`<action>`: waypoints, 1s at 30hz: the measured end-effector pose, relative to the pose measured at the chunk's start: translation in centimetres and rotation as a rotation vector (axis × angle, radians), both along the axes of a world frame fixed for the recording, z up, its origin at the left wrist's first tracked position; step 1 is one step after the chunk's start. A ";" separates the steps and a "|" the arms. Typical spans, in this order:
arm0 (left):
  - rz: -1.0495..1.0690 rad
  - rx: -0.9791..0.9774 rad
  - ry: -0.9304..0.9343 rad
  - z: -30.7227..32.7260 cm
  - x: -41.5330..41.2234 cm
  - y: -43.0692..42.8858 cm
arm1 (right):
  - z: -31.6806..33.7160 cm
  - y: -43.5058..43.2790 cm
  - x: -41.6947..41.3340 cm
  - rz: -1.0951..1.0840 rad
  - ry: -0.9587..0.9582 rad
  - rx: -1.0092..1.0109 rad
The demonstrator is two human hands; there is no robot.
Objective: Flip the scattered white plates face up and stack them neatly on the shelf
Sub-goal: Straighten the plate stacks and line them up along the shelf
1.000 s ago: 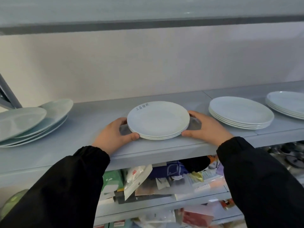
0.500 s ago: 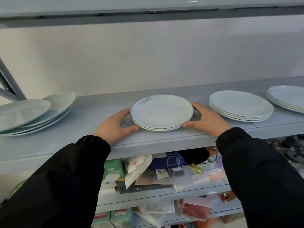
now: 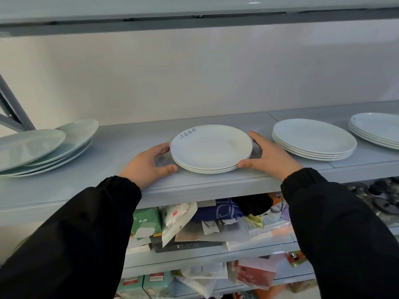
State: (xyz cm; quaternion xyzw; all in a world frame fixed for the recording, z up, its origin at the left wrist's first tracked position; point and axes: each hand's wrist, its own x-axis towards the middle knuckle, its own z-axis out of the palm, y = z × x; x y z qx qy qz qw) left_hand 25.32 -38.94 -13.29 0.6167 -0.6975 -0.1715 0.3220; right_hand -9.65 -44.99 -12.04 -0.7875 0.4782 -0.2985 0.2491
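Centre stack [image 3: 211, 148] of white plates sits face up on the grey shelf [image 3: 121, 160], near the front edge, blue writing on the top plate's far-left rim. Left hand [image 3: 149, 165] cups the stack's left side, fingers spread wide in a curve, thumb tip at the lowest plate's edge, fingertips at the rim behind. Right hand [image 3: 268, 157] mirrors it on the right, thumb touching the front rim, fingers reaching round the back. Both hands are open around the stack, pressing in from the sides rather than lifting it. Black sleeves on both arms. To the right, a second neat stack [image 3: 314, 139], and a third [image 3: 376, 129] at the frame edge. Far left, a loose pile [image 3: 43, 145] leans askew. Below, a lower shelf is crammed with packets [image 3: 179, 216] and boxes.
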 end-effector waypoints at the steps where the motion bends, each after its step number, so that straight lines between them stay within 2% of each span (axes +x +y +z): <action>1: -0.015 0.003 -0.009 0.0 0.0 -0.1 | 0.0 0.0 0.0 0.000 0.006 -0.001; 12: -0.023 0.019 -0.023 -0.2 0.1 0.0 | -0.4 -0.3 -0.2 -0.012 0.037 0.058; 23: 0.248 -0.080 -0.308 0.4 -1.9 0.7 | -0.6 -0.2 -0.2 0.028 0.043 -0.010; 30: 0.313 -0.013 -0.402 0.5 -2.2 1.5 | 0.0 -0.1 -0.5 0.064 0.002 -0.013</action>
